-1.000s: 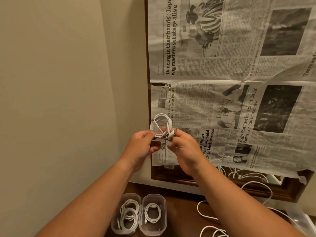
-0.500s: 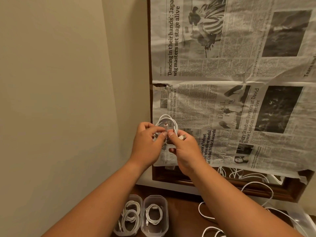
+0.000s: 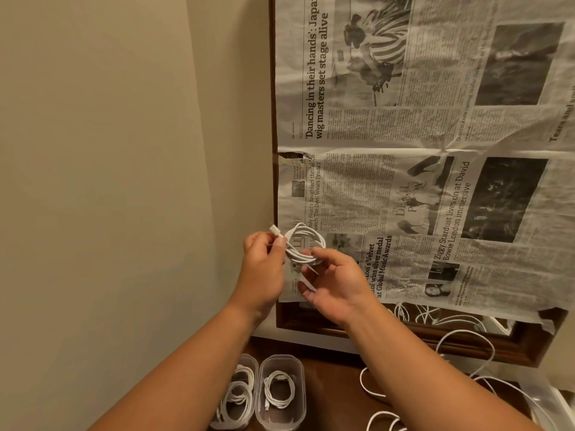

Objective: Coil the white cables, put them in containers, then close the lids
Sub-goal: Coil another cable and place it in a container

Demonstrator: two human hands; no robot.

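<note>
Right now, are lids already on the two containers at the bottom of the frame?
No: both clear containers stand open on the table, each with a coiled white cable visible inside and no lid on top.

Beige wall [image 3: 109,181] on the left, dark wooden frame [image 3: 404,335] leaning against it, newspaper sheets [image 3: 420,150] with headlines and photos taped over the frame, dark wooden tabletop [image 3: 333,390] below.

Plain beige wall [image 3: 109,181], newspaper [image 3: 435,150] over dark wood-framed mirror [image 3: 435,337], brown tabletop [image 3: 329,393]
</note>
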